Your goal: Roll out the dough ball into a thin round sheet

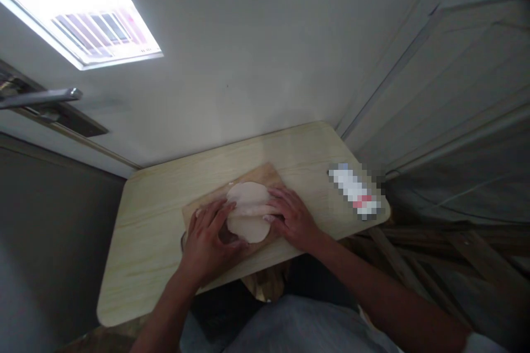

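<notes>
A round, flat sheet of pale dough [249,230] lies on a wooden board [265,175]. Across its middle rests a light wooden rolling pin [253,210]. My left hand [207,234] is over the pin's left end, its fingers bent on it and its thumb low by the dough's near edge. On the other end, my right hand [292,215] grips the pin between fingers and thumb. Both palms hide the pin's ends and part of the board.
The board sits on a pale wood-grain table [144,242] against a light door [248,77]. A pixelated white and red object [354,190] lies near the table's right edge. A metal door handle [45,97] juts out at the left. Wooden bars [409,265] stand at the lower right.
</notes>
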`<action>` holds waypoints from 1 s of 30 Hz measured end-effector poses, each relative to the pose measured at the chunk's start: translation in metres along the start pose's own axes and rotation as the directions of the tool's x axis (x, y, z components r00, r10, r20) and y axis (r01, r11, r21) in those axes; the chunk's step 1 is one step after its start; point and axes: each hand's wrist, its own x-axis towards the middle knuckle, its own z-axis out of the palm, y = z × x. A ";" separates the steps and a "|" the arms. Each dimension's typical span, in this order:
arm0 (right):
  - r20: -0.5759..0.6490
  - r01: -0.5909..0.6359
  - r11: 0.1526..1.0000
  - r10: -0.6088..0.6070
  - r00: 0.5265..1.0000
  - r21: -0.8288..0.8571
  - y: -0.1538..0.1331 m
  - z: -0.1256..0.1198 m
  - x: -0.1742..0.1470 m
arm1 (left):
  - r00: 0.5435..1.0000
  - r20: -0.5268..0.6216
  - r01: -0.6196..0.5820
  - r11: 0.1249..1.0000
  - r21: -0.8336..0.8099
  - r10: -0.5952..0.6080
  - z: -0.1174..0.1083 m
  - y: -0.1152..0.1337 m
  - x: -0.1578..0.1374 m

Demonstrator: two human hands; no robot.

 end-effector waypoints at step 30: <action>-0.092 -0.150 0.954 0.130 0.987 -0.258 -0.024 0.011 0.059 | 0.991 -0.133 -0.015 1.000 -0.005 0.014 0.002 -0.030 -0.017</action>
